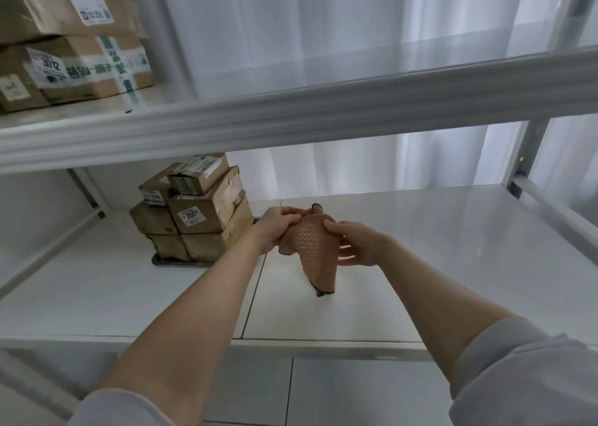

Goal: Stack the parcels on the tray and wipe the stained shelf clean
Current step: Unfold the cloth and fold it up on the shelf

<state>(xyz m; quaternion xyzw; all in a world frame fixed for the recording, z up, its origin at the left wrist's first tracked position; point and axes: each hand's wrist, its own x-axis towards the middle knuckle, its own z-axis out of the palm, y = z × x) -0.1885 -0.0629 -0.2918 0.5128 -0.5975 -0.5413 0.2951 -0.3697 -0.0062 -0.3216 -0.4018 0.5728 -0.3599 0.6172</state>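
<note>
Brown cloth [315, 250] hangs pinched between left hand [276, 228] and right hand [354, 242], forearms outstretched over the shelf [420, 263].

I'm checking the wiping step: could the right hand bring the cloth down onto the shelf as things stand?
Probably yes: the right hand grips the cloth above bare shelf, nothing beneath it.

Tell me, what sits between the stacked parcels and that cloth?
Only the left hand, gripping the cloth beside the parcels; below it the shelf looks bare, in the head view.
</note>
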